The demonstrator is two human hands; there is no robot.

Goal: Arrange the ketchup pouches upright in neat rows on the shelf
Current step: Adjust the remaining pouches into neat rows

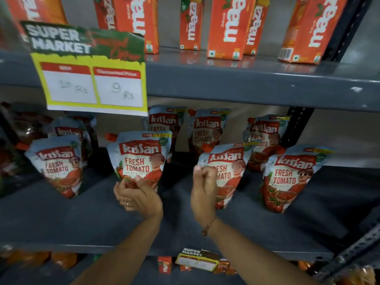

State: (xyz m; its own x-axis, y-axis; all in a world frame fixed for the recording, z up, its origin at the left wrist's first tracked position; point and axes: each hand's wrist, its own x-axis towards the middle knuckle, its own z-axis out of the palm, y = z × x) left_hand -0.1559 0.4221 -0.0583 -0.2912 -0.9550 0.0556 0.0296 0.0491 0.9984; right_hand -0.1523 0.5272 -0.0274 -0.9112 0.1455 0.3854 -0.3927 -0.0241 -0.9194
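Several blue-and-red ketchup pouches stand upright on the grey middle shelf (pixel 82 219). In the front row are a left pouch (pixel 59 163), a centre pouch (pixel 141 159), a pouch (pixel 228 165) behind my right hand, and a right pouch (pixel 292 177). More pouches (pixel 207 130) stand in the back row. My left hand (pixel 137 194) grips the bottom of the centre pouch. My right hand (pixel 203 188) is a loose fist in front of its pouch, with nothing in it.
Orange juice cartons (pixel 228 27) line the upper shelf. A yellow price sign (pixel 92 83) hangs from that shelf's edge, covering part of the back row. A dark perforated upright (pixel 298 126) stands at the right. Small cartons and another sign (pixel 197 260) sit on the shelf below.
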